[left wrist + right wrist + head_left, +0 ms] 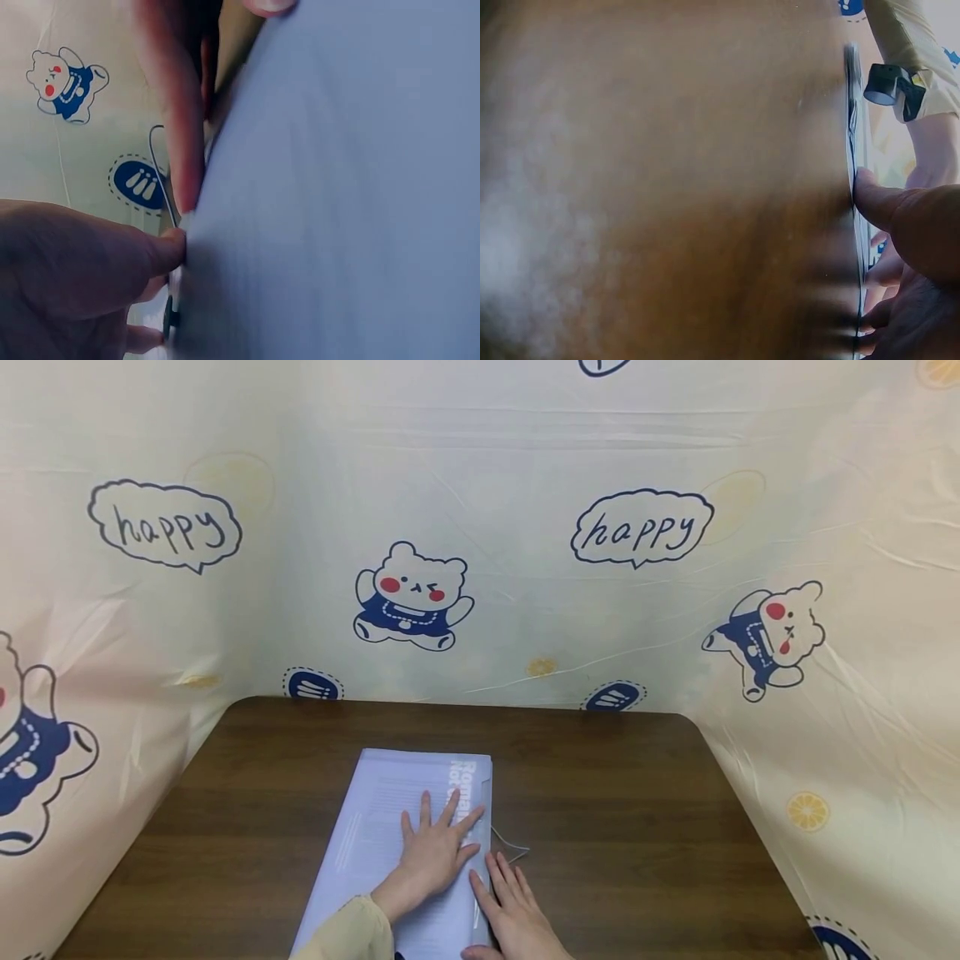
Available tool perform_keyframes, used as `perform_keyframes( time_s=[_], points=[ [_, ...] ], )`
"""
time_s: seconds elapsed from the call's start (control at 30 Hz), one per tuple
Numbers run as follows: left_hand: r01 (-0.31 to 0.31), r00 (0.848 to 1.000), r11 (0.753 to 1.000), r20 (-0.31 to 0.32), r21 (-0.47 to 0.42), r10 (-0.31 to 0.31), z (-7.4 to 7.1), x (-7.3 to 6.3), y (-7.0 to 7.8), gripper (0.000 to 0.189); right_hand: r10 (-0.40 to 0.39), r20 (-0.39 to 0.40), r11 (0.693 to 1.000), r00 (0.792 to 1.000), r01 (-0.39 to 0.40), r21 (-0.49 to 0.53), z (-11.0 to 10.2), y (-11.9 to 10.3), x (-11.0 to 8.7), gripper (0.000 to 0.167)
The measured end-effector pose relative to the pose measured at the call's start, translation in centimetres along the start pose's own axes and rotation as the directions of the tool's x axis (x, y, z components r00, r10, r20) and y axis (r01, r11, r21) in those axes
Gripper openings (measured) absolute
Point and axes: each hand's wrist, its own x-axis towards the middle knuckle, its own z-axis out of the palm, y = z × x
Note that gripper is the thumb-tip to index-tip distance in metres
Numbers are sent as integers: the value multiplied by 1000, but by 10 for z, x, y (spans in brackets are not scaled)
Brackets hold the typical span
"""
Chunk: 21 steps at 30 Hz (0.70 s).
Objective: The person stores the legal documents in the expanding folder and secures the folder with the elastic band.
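A lavender document folder (397, 781) with white lettering along its right side lies flat on the table. My left hand (433, 853) rests on its cover, palm down with fingers spread. Beside the folder's right edge is my right hand (519, 917), fingers extended along that edge and thumb towards the cover. A thin pale elastic cord (512, 844) loops out from the same edge, just past the right fingertips. In the right wrist view, the folder's thin layered edge (853, 135) shows side-on, with the right thumb (877, 199) touching it.
The dark brown wooden table (637, 835) extends to both sides of the folder and behind it. A pale curtain (517, 610) printed with bears and "happy" bubbles surrounds the table at the back and sides. A small black camera (889, 84) sits on the left wrist.
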Motion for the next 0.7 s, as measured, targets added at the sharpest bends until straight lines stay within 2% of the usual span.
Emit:
perform_keyframes(
  time_s=[0.3,0.37,0.57,0.6,0.7],
  points=[
    [-41,998,999,-51,-33,39,4,-3,-10,58,3,-12,999,1000,-2,37,4,2,-1,92],
    [-41,998,999,-55,-20,40,3,-4,-10,58,-2,-22,1000,1000,2,-7,5,2,-1,92],
    [-19,998,999,-51,46,21,-3,-6,-11,60,-8,-47,1000,999,7,-11,8,2,-2,88],
    [-14,999,999,-48,48,17,-5,-7,-12,60,-6,-45,1000,999,6,4,9,3,-2,88],
    [-12,999,999,-38,35,14,-8,-8,-19,62,-17,-62,999,998,15,-36,9,3,-2,89]
  ],
)
